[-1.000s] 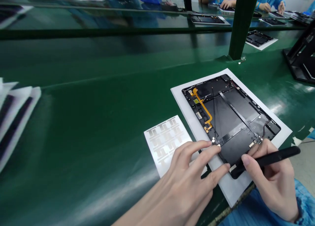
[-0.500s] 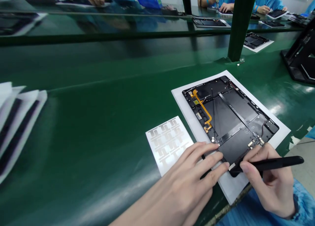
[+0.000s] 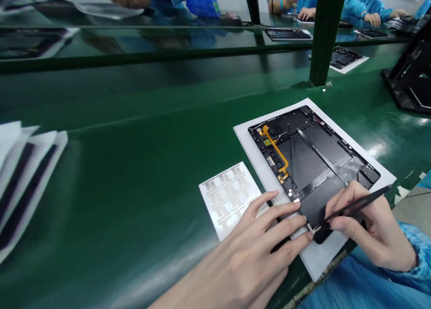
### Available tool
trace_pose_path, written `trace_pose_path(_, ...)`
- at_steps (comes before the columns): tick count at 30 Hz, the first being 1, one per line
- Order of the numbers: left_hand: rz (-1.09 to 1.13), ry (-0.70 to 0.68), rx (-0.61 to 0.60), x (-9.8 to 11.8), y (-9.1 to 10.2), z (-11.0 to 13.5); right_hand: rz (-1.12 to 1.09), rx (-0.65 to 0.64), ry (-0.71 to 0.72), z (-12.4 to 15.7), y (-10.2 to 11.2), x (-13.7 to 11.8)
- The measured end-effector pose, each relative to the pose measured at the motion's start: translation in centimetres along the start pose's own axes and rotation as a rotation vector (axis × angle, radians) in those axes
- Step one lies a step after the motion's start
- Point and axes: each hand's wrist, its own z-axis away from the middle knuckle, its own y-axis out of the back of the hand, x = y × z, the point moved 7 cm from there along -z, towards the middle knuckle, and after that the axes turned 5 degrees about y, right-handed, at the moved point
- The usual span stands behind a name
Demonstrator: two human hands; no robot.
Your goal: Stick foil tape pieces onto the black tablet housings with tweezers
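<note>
An opened tablet [image 3: 313,158] lies on white paper [image 3: 242,131], its inner side up. It shows an orange flex cable [image 3: 279,154] and a grey ribbon cable [image 3: 318,149]. My left hand [image 3: 249,255] is open, fingers spread, with its fingertips on the tablet's near left edge. In my right hand [image 3: 360,223] are slim black tweezers [image 3: 362,204], held closed between thumb and fingers. Their tips reach a small whitish piece [image 3: 314,229] at the tablet's near corner, beside my left fingertips. My right hand hides part of the near right side.
A white sheet of grey stickers [image 3: 225,192] lies left of the tablet. Several white-sheeted panels [image 3: 30,178] stand at far left. A green post [image 3: 326,39] and a black stand [image 3: 409,71] rise behind. Co-workers in blue [image 3: 358,6] sit across the green bench [image 3: 134,165].
My right hand has turned the tweezers, so their rear end now points up more steeply and their tips meet the whitish piece. My left hand has barely moved; its index finger is more spread.
</note>
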Motion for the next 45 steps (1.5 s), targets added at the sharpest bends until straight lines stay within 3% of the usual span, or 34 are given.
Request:
trace_pose_path(11, 0.020, 0.028, -0.014, -0.1, 0.1, -0.1, 0.131, -0.014, 0.036, -0.4, -0.7, -0.8)
trace_pose_path(18, -0.046, 0.046, -0.068, -0.1, -0.4, -0.3, 0.074, 0.126, -0.028, 0.2, 0.3, 0.1)
trace_pose_path(26, -0.101, 0.054, -0.029, 0.5, -0.4, -0.7, 0.193, 0.062, 0.020, -0.4, 0.1, -0.4)
trace_pose_path(32, -0.102, 0.027, -0.019, 0.5, -0.6, -0.3, 0.274, 0.251, 0.004, 0.2, 3.3, 0.7)
trace_pose_path(37, -0.123, -0.016, -0.065, 0.4, 0.0, -1.5, 0.164, 0.399, -0.047, 1.2, 4.3, 2.2)
trace_pose_path(40, -0.184, 0.117, -0.052, -3.2, 2.0, -4.8, 0.102, 0.525, -0.087, 1.8, 4.6, 2.7)
trace_pose_path(42, -0.225, 0.357, -0.025, -8.1, 3.6, -7.3, 0.097, 0.548, -0.120, 2.0, 4.6, 3.0)
trace_pose_path(45, -0.274, 0.586, 0.019, -15.3, 5.0, -9.7, 0.107, 0.507, -0.149, 2.1, 4.2, 3.7)
